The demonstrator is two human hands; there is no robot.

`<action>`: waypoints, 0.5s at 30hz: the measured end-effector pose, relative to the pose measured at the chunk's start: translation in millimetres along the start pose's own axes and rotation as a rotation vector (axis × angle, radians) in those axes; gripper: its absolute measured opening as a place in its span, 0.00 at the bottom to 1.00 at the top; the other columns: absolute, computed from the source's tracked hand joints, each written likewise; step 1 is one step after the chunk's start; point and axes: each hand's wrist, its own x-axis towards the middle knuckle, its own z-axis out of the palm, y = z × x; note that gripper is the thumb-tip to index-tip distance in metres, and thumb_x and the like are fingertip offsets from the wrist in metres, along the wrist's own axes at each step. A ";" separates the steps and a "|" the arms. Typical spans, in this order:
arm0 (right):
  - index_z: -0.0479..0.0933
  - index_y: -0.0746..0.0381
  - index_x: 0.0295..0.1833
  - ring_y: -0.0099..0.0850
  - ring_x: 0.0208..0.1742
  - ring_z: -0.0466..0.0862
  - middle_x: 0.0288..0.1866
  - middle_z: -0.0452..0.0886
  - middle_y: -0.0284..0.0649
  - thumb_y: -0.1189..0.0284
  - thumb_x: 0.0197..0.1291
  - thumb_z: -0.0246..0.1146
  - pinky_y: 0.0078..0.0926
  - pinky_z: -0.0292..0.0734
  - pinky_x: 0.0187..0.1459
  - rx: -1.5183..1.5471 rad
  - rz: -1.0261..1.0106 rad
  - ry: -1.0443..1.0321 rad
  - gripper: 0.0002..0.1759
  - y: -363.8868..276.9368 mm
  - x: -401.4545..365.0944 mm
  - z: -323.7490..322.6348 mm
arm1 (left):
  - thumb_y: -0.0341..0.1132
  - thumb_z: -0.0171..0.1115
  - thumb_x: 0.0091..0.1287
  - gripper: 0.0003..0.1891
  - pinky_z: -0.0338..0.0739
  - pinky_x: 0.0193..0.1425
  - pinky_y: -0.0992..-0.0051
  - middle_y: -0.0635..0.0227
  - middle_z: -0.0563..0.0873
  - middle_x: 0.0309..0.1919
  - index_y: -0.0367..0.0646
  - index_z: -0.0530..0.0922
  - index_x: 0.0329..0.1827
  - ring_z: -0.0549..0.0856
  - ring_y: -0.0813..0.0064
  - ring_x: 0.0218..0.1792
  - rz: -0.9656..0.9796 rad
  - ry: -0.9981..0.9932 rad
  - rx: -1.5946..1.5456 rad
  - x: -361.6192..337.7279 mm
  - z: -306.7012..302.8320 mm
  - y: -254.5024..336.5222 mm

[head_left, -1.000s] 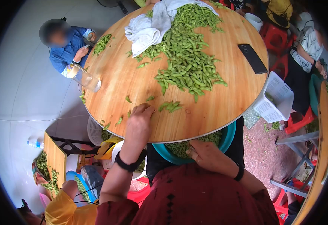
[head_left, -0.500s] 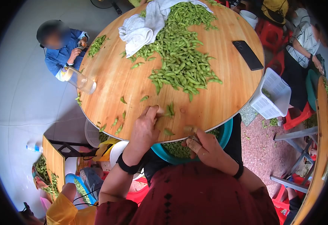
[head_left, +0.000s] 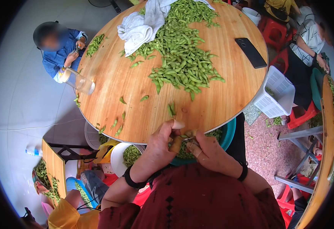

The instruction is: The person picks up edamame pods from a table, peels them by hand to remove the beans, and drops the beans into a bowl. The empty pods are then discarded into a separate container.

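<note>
My left hand [head_left: 161, 142] and my right hand [head_left: 209, 149] meet just past the near edge of the round wooden table [head_left: 228, 80], over a teal basin [head_left: 230, 135]. Fingertips of both hands, wrapped in tan coverings, are pinched together around a small green pod [head_left: 183, 136], mostly hidden. The right fingers also hold a small metallic thing that I cannot make out. A few loose pods [head_left: 171, 110] lie in front of my hands, and a large pile of green pods [head_left: 182, 57] spreads beyond them.
A white cloth [head_left: 140, 30] lies beside the pile, a black phone [head_left: 251, 53] at the right, a clear jug [head_left: 81, 83] at the left edge. A white bucket [head_left: 119, 160] stands below the table. People sit around, one in blue [head_left: 54, 57] at the left.
My left hand has drawn back from the tabletop to my right hand over the basin. One of the loose pods near the table's edge is gone from its spot.
</note>
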 end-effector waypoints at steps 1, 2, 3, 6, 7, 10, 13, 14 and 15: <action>0.65 0.68 0.51 0.56 0.37 0.81 0.33 0.79 0.57 0.74 0.68 0.56 0.45 0.74 0.37 -0.004 -0.006 0.010 0.11 2.3 -0.9 1.4 | 0.15 0.61 0.58 0.19 0.79 0.44 0.72 0.63 0.81 0.33 0.40 0.72 0.51 0.85 0.69 0.36 0.017 -0.005 0.009 -0.1 0.6 1.5; 0.65 0.68 0.49 0.59 0.38 0.80 0.32 0.77 0.59 0.74 0.68 0.56 0.47 0.73 0.37 -0.008 -0.012 0.021 0.10 3.4 -1.9 2.3 | 0.15 0.61 0.58 0.19 0.79 0.44 0.72 0.62 0.80 0.32 0.40 0.72 0.51 0.85 0.69 0.36 0.033 -0.010 0.017 -0.4 1.3 2.5; 0.65 0.68 0.49 0.59 0.38 0.80 0.32 0.77 0.59 0.74 0.68 0.56 0.47 0.73 0.37 -0.008 -0.010 0.022 0.10 2.4 -2.5 2.1 | 0.15 0.61 0.58 0.19 0.79 0.44 0.72 0.62 0.80 0.32 0.40 0.72 0.51 0.85 0.69 0.36 0.033 -0.011 0.017 -0.7 2.3 2.8; 0.65 0.67 0.46 0.59 0.37 0.79 0.31 0.76 0.59 0.74 0.68 0.56 0.49 0.72 0.35 -0.130 -0.024 0.031 0.09 -1.6 -5.2 0.7 | 0.15 0.60 0.58 0.19 0.80 0.43 0.71 0.62 0.81 0.33 0.40 0.72 0.51 0.85 0.68 0.36 0.040 -0.023 0.036 -2.9 4.2 4.2; 0.66 0.67 0.46 0.59 0.36 0.79 0.31 0.76 0.59 0.74 0.68 0.55 0.49 0.72 0.35 -0.195 -0.057 0.011 0.08 -1.7 -6.7 -0.6 | 0.16 0.60 0.58 0.19 0.80 0.42 0.71 0.63 0.81 0.34 0.41 0.72 0.51 0.86 0.68 0.36 0.052 -0.028 0.033 -4.2 4.1 6.1; 0.68 0.66 0.47 0.54 0.30 0.79 0.28 0.75 0.56 0.73 0.68 0.55 0.45 0.72 0.30 -0.168 -0.133 0.000 0.08 7.7 -7.3 -1.5 | 0.17 0.61 0.59 0.19 0.80 0.41 0.71 0.63 0.82 0.35 0.42 0.74 0.52 0.86 0.67 0.37 0.053 -0.060 0.021 -9.5 1.2 13.6; 0.70 0.64 0.49 0.39 0.22 0.78 0.25 0.75 0.47 0.70 0.69 0.56 0.32 0.68 0.20 0.353 0.185 -0.234 0.09 -1.6 0.7 -25.4 | 0.18 0.63 0.58 0.20 0.80 0.40 0.72 0.65 0.83 0.36 0.44 0.75 0.53 0.87 0.67 0.37 0.057 -0.115 -0.020 -11.9 -6.3 23.9; 0.72 0.63 0.50 0.29 0.18 0.75 0.23 0.75 0.41 0.69 0.69 0.56 0.24 0.64 0.15 0.781 0.552 -0.472 0.10 -6.0 2.4 -33.4 | 0.19 0.64 0.57 0.20 0.80 0.40 0.73 0.65 0.84 0.36 0.45 0.76 0.53 0.87 0.67 0.37 0.073 -0.144 -0.052 -12.3 -6.7 25.8; 0.72 0.63 0.50 0.29 0.18 0.75 0.23 0.75 0.41 0.69 0.69 0.56 0.24 0.64 0.15 0.783 0.555 -0.469 0.10 -2.6 1.0 -32.4 | 0.19 0.64 0.57 0.20 0.80 0.40 0.73 0.65 0.84 0.36 0.45 0.76 0.53 0.87 0.67 0.37 0.073 -0.147 -0.055 -14.5 -4.8 25.4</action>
